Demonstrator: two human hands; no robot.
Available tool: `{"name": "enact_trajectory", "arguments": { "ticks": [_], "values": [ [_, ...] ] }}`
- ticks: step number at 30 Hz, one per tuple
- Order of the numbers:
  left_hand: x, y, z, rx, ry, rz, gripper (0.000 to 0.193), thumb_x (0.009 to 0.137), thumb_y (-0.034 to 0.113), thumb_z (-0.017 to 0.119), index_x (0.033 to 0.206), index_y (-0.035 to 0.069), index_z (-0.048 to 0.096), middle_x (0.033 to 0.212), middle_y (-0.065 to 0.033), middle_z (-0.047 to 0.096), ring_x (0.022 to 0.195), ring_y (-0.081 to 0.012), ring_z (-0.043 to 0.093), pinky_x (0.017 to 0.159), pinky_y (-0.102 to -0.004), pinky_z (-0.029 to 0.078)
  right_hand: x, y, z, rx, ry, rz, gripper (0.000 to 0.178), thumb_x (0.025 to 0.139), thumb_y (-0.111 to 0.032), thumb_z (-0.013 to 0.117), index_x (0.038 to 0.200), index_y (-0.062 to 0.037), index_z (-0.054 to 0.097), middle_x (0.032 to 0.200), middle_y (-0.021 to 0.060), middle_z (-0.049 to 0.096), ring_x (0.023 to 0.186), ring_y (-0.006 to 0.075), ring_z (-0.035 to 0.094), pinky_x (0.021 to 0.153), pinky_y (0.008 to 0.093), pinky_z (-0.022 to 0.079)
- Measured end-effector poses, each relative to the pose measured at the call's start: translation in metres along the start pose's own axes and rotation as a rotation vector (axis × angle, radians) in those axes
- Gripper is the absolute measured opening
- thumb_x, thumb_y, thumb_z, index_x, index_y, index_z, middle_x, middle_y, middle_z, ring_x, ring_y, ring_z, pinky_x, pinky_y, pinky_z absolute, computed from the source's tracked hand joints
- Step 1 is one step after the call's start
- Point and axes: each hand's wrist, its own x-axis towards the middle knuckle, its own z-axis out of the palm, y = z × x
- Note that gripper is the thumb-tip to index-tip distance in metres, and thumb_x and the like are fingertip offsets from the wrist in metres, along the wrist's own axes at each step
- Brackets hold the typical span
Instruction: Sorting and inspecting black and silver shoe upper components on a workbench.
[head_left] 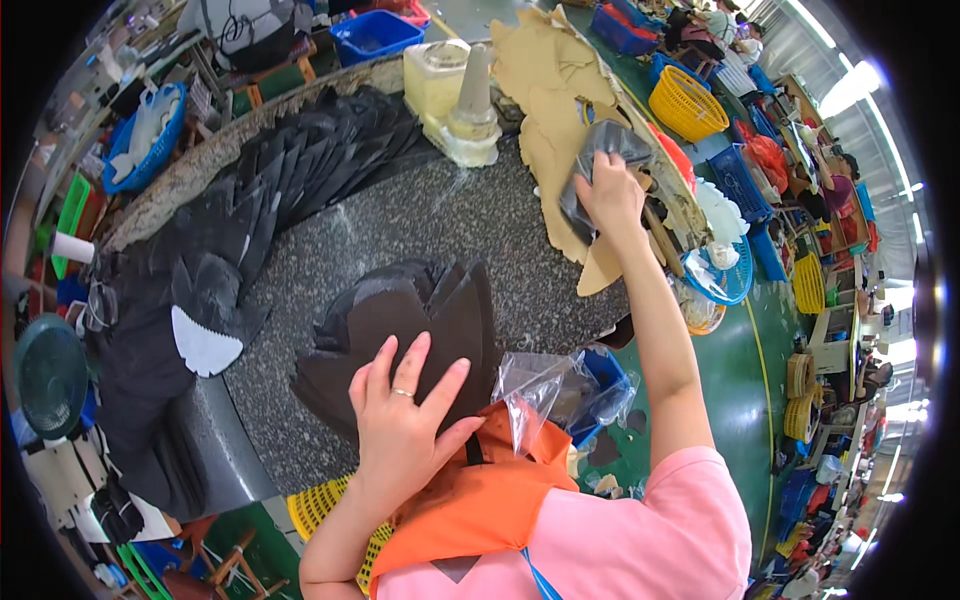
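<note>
Far left: black cut pieces (200,270) fanned along table rim, one white piece (203,343) on top; green round lid (48,375) at left edge.
Left hand (405,415): lower centre, flat and spread, fingers wide, palm pressing dark brown stack (410,330); gripping nothing, apparently pinning stack so it stays squared.
Dark brown stack: centre of speckled table (420,215), fanned, near table's lower edge.
Clear plastic bag (545,385): just right of left hand, over orange apron (480,495), crowds stack edge.
Top centre: cream container with cone (455,95), clear of both hands.
Right hand (610,195): upper right, arm stretched out, fingers closed on grey pieces (600,170), lying over tan cut sheets (545,90).
Far right: yellow basket (688,102), blue crates, green floor beyond table.
</note>
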Motion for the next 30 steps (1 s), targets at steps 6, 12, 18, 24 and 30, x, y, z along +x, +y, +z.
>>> {"name": "enact_trajectory", "arguments": {
  "ticks": [6,12,18,24,30],
  "values": [
    [0.021,0.003,-0.004,0.088,0.175,0.098,0.042,0.077,0.026,0.071,0.116,0.012,0.063,0.135,-0.0144,0.046,0.130,-0.0399,0.034,0.106,-0.0552,0.023,-0.001,0.010,-0.010,-0.165,-0.041,-0.076,0.011,0.077,-0.003,0.056,0.085,0.0010,0.063,0.095,0.0211,0.062,0.078,0.0371,0.067,0.068,0.0421,0.055],
    [0.057,0.024,0.006,0.051,0.162,0.241,0.044,0.072,0.023,0.075,0.113,0.013,0.064,0.135,-0.0141,0.045,0.130,-0.0408,0.032,0.108,-0.0580,0.021,0.015,-0.004,0.002,-0.227,-0.039,-0.199,0.012,0.076,-0.005,0.059,0.081,-0.0013,0.069,0.086,0.0188,0.065,0.080,0.0326,0.069,0.067,0.0401,0.056],
    [0.081,0.018,-0.003,0.150,0.116,0.242,0.069,0.067,0.021,0.079,0.129,0.010,0.052,0.141,-0.0142,0.040,0.135,-0.0414,0.028,0.110,-0.0556,0.020,0.033,0.058,-0.029,0.939,-0.150,0.298,0.014,0.075,-0.011,0.056,0.077,0.0008,0.064,0.070,0.0109,0.065,0.064,0.0159,0.064,0.058,0.0271,0.049],
    [0.153,0.022,-0.016,0.299,0.276,0.430,0.091,0.063,0.011,0.078,0.142,0.008,0.033,0.149,-0.0130,0.030,0.137,-0.0386,0.026,0.112,-0.0518,0.021,-0.018,-0.009,-0.102,1.368,-0.131,0.053,0.010,0.081,-0.007,0.053,0.087,-0.0029,0.060,0.075,-0.0021,0.057,0.064,0.0053,0.051,0.060,0.0212,0.044],
    [0.158,0.036,-0.033,-0.019,-0.005,0.553,0.085,0.063,0.017,0.079,0.136,0.005,0.038,0.133,-0.0165,0.047,0.125,-0.0364,0.044,0.107,-0.0475,0.033,-0.049,-0.039,-0.107,1.695,-0.474,-0.111,0.011,0.088,-0.008,0.057,0.097,-0.0021,0.059,0.086,-0.0008,0.060,0.077,0.0036,0.055,0.070,0.0202,0.045]
  ]
}}
